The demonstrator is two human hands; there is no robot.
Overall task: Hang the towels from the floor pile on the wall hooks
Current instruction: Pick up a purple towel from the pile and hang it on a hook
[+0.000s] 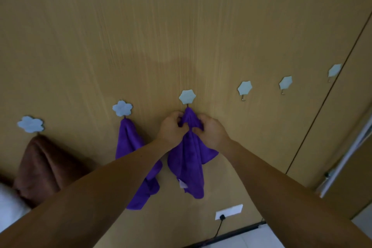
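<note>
At hook (187,96), left hand (171,128), right hand (210,130) pinch purple towel (189,167); tag (182,184) apparently blank.

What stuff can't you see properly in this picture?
All in the head view:
Floor pile: outside the frame, so not seen at all.
Metal prong of the hook above the hands: covered by the purple towel that the left hand and right hand grip, so whether it has caught is unclear.
Brown towel: bottom hidden behind the left forearm.
Cord under the wall socket: too thin and dim to follow.
</note>
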